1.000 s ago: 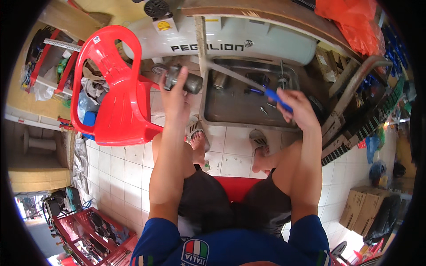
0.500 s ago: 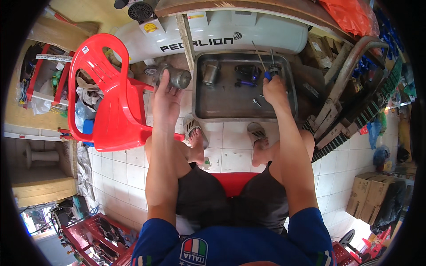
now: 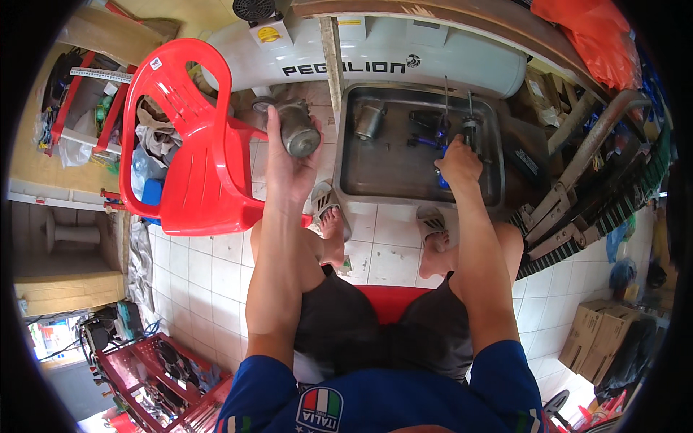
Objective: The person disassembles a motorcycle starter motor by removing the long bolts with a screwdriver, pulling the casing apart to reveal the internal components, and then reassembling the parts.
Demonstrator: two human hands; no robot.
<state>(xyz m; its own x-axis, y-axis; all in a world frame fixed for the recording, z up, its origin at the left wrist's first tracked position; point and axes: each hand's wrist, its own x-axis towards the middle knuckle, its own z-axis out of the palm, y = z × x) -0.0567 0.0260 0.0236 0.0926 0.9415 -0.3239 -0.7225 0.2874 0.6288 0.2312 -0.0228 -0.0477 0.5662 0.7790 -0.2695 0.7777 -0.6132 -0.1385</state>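
My left hand (image 3: 294, 162) is wrapped round a grey metal cylindrical motor-like part (image 3: 298, 130), raised beside the metal tray (image 3: 390, 173). Over the tray's right side, my right hand (image 3: 460, 164) is closed on a screwdriver (image 3: 442, 175) with a blue handle and a long thin shaft pointing away from me. Against its fingers is a dark cylindrical part with a thin rod (image 3: 471, 130); I cannot tell if the hand holds it too. In the tray lie a metal cylinder (image 3: 370, 120), a black part (image 3: 424, 118) and a blue-purple piece (image 3: 424, 141).
A red plastic chair (image 3: 203, 177) stands at the left, close to my left forearm. Behind the tray lies a large grey tank (image 3: 462, 59), with a wooden post (image 3: 332, 65) before it. Metal frames (image 3: 570, 195) lean at the right. Cardboard boxes (image 3: 599, 339) sit lower right.
The view has shifted. My left hand has tilted the motor-like part, turning its round end toward me. In my right hand the screwdriver now stands more upright, its handle showing below the fingers.
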